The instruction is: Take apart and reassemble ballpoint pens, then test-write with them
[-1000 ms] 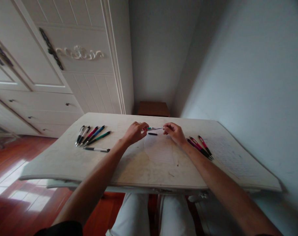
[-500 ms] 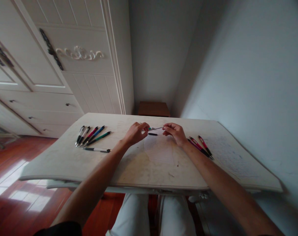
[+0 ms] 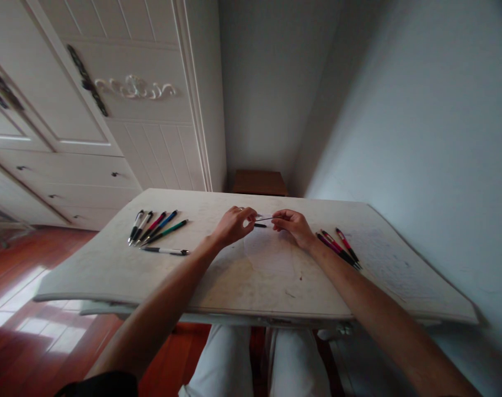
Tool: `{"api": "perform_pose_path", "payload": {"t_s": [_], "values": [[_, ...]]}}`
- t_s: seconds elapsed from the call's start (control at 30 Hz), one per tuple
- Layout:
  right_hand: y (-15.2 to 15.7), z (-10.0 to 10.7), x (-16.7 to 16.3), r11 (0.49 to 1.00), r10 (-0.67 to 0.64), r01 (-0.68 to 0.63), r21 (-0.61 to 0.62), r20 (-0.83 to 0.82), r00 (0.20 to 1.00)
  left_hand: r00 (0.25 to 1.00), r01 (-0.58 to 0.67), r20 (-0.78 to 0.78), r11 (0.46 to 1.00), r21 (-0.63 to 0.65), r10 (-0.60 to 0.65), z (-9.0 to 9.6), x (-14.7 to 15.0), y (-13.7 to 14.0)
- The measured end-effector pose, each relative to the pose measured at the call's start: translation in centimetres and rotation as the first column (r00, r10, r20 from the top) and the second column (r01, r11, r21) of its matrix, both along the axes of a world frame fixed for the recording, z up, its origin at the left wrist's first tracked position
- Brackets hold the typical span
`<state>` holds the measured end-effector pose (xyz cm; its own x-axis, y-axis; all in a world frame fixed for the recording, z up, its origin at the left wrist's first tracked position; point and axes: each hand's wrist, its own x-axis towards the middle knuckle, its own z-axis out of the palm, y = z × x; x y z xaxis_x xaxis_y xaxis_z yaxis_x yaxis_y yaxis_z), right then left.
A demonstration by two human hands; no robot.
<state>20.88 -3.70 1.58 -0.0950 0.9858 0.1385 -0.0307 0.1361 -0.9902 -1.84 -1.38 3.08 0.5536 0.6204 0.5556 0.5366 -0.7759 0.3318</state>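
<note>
A white wardrobe (image 3: 151, 149) stands at eleven o'clock beyond the pale desk (image 3: 218, 286); at twelve, the left hand (image 3: 233, 226) and right hand (image 3: 294, 226), closer together than before, pinch a thin dark rod (image 3: 264, 219).

The desk (image 3: 160, 281) is located in front of the seated person. On its left side: a fan of five pens (image 3: 153, 226), with a single pen (image 3: 164, 251) directly before them. Centre: a sheet (image 3: 271, 256); near its far edge, a thin rod (image 3: 264, 219) spans between left hand (image 3: 234, 225) and right hand (image 3: 292, 225). Right side: a pen group (image 3: 337, 247), then a second sheet (image 3: 389, 264). Wardrobe (image 3: 155, 149): left rear. Wall (image 3: 420, 138): right.
</note>
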Motion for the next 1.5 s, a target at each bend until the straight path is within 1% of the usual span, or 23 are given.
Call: {"api": "perform_pose_path", "payload": {"t_s": [0.13,0.23,0.37,0.5,0.63,0.73,0.87,1.1,1.2,1.37,1.5], "values": [[0.0,-0.1,-0.1,1.0,0.01,-0.01,0.001,0.01,1.0,1.0,-0.009,-0.011,1.0,0.013,0.01,-0.3,0.2,0.0],[0.0,-0.1,-0.1,1.0,-0.005,0.005,0.014,0.009,1.0,1.0,-0.01,-0.021,1.0,-0.004,0.01,-0.5,0.3,0.0],[0.2,0.0,0.1,0.997,-0.067,0.068,0.024,-0.012,0.998,1.0,-0.028,-0.014,0.999,-0.023,0.028,-0.3,0.4,-0.2],[0.4,0.2,0.6,0.989,-0.147,0.147,0.004,-0.05,0.988,0.997,-0.075,0.036,0.997,0.003,0.075,-0.3,0.3,-0.1],[0.7,0.5,1.2,0.977,-0.212,0.212,-0.01,-0.106,0.971,0.994,-0.113,0.004,0.992,0.048,0.113,-1.0,0.2,0.6],[0.8,0.7,1.4,0.971,-0.238,0.238,-0.018,-0.134,0.962,0.985,-0.165,-0.036,0.984,0.064,0.168,-1.7,0.6,1.2],[0.9,0.7,1.4,0.974,-0.225,0.225,-0.018,-0.138,0.965,0.972,-0.23,-0.026,0.972,0.053,0.231,-2.2,1.6,1.6],[0.8,0.9,1.1,0.979,-0.201,0.199,-0.032,-0.165,0.965,0.965,-0.262,0.001,0.965,-0.01,0.262,-2.7,2.8,2.3],[0.8,0.9,0.9,0.982,-0.188,0.184,-0.036,-0.175,0.967,0.967,-0.254,0.014,0.967,-0.027,0.254,-2.8,3.1,2.8],[0.7,1.1,0.9,0.982,-0.187,0.181,-0.046,-0.198,0.962,0.968,-0.251,-0.011,0.967,-0.04,0.251,-2.7,3.9,3.0],[0.6,1.3,0.8,0.98,-0.199,0.192,-0.058,-0.203,0.959,0.972,-0.235,-0.023,0.969,-0.076,0.233,-2.6,4.1,3.2]]}}
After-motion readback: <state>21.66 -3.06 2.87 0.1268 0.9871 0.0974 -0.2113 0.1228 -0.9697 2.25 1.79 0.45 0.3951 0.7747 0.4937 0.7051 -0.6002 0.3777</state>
